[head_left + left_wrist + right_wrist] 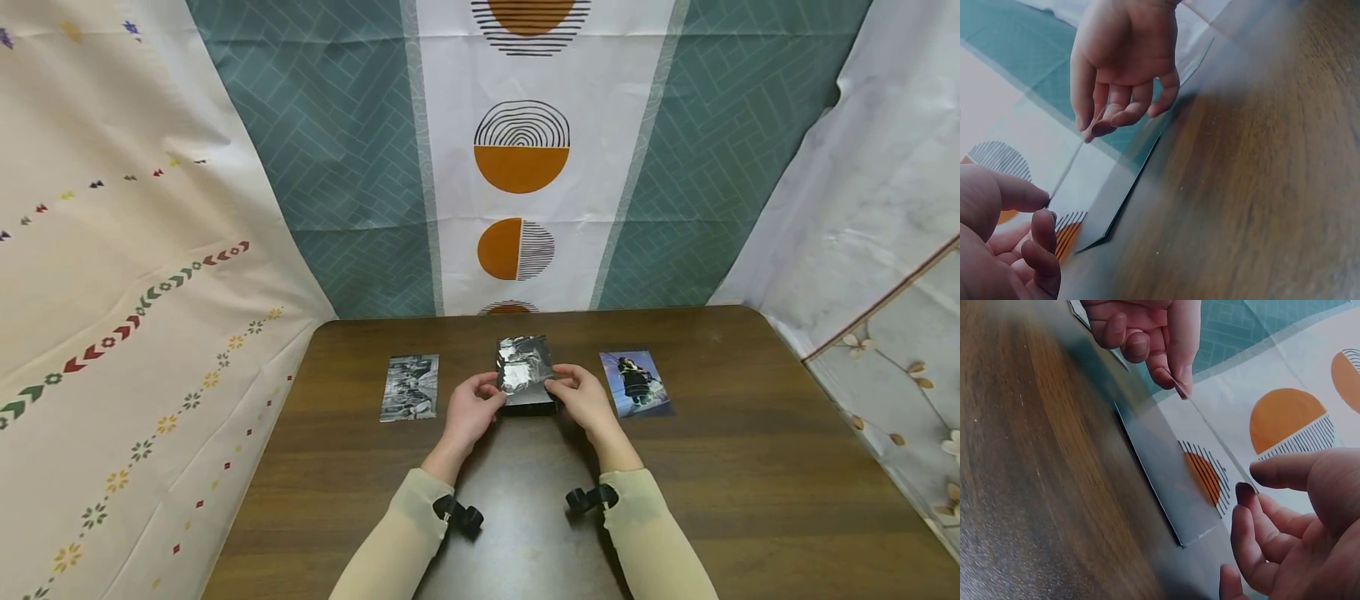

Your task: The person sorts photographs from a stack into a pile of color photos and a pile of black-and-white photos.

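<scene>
Between my two hands is a thin glossy photo print, its surface broken by bright glare. My left hand pinches its left edge between thumb and fingers. On the other side, my right hand pinches the right edge the same way. Both wrist views show the print edge-on as a narrow line. Close under it lies a flat, shiny, dark-edged thing, which mirrors the wall cloth. In the head view its dark front edge shows below the print; the print covers the rest.
A black-and-white photo lies on the brown wooden table to the left. To the right lies a colour photo of a dark-clothed figure. Patterned cloths hang behind and at both sides. A black camera mount sits on each wrist.
</scene>
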The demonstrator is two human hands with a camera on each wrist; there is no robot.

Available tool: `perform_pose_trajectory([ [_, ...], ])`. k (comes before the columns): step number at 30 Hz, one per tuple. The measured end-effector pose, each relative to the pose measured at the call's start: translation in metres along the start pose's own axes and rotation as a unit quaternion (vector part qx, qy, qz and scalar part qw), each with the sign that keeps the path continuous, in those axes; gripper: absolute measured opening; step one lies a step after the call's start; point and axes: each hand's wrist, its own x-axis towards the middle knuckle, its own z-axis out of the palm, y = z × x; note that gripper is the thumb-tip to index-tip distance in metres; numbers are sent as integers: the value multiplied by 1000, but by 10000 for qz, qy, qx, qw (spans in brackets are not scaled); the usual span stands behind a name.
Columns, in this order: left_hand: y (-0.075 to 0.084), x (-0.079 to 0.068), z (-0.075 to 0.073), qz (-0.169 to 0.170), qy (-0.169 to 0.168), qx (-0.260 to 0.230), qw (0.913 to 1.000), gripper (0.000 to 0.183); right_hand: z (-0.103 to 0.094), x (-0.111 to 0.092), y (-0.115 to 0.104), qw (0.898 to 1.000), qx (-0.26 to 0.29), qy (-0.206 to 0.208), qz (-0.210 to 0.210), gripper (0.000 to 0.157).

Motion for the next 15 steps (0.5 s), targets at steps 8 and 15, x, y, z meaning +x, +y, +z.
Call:
perform_pose_trajectory([
  [8, 7, -4, -8, 12, -21, -92, 10000, 43, 2, -4, -5, 9997, -208, -18, -133, 44],
  [15, 7, -6, -21, 67, -79, -119, 9999, 44, 9, -7, -10, 9989, -378, -68, -276, 43],
])
